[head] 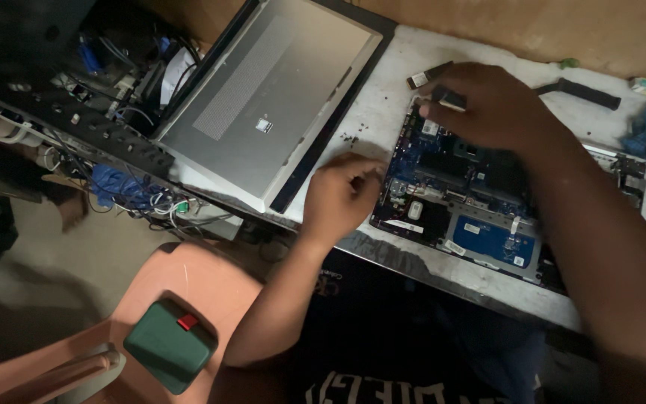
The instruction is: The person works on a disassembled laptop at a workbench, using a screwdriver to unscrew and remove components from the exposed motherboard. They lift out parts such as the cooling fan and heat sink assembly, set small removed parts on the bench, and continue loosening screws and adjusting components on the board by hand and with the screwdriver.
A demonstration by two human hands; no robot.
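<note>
Blue board (487,239) lies open at centre right on the tabletop (383,97). Right hand (499,105) grips a small black part (451,99) in its fingers above it. Left hand (342,194) rests clenched beside it.

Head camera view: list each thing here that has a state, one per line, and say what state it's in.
Laptop base: open, circuit boards exposed, flat on the bench.
Silver cover panel: off, lying beside the base.
Left hand: fingers pinched together at the base's left edge.
Right hand: resting on the base's far edge, touching a small dark part.
Green case: closed, on the chair.
</note>
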